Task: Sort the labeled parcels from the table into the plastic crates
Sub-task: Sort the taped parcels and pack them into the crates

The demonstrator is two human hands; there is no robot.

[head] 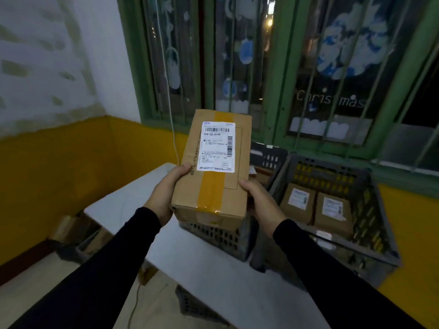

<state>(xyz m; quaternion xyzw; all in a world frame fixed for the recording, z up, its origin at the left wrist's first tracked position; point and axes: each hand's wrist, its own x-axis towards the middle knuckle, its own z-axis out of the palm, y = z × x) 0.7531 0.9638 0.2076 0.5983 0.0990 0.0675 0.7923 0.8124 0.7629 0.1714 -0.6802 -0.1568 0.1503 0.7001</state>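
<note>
A long cardboard parcel [215, 181] with yellow tape and a white shipping label [217, 147] is raised above the table, label facing me. My left hand [166, 191] grips its left side, thumb on top. My right hand [260, 201] grips its right side. Under the parcel stands a grey plastic crate [218, 236], mostly hidden by it. To the right a second grey crate [337, 245] holds two labeled parcels [298, 205], lying side by side.
The white table [213, 274] carries both crates and runs from centre left to the lower right. A green barred window [285, 67] fills the wall behind. Cardboard boxes [76, 229] and another crate [190, 302] sit on the floor under the table.
</note>
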